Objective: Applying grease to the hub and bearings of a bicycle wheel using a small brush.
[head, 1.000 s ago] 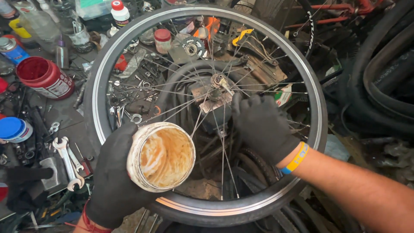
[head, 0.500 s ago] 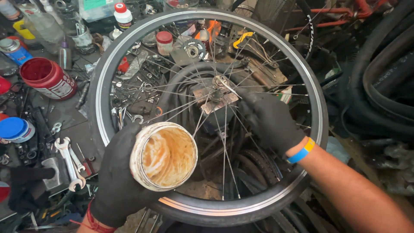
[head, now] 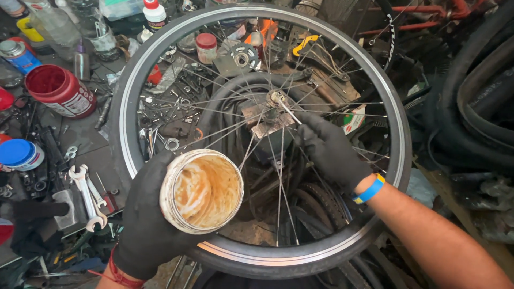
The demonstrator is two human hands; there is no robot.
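Observation:
A spoked bicycle wheel (head: 397, 160) lies flat in front of me over a cluttered bench. My left hand (head: 142, 225), in a black glove, holds an open round tub of brown grease (head: 202, 190) above the wheel's near rim. My right hand (head: 327, 150), also gloved in black with a blue and yellow wristband, reaches between the spokes. Its fingers pinch a thin metal tool (head: 288, 111) whose tip rests at the wheel hub (head: 274, 98).
A red open can (head: 58, 91) and a blue lid (head: 17, 153) sit at the left, with wrenches (head: 85, 192), bottles (head: 155, 13) and small nuts scattered around. Black tyres and inner tubes (head: 471, 107) pile up at the right and under the wheel.
My right hand has shifted slightly right and down along the spokes, keeping the tool tip at the hub. The grease tub stays in my left hand.

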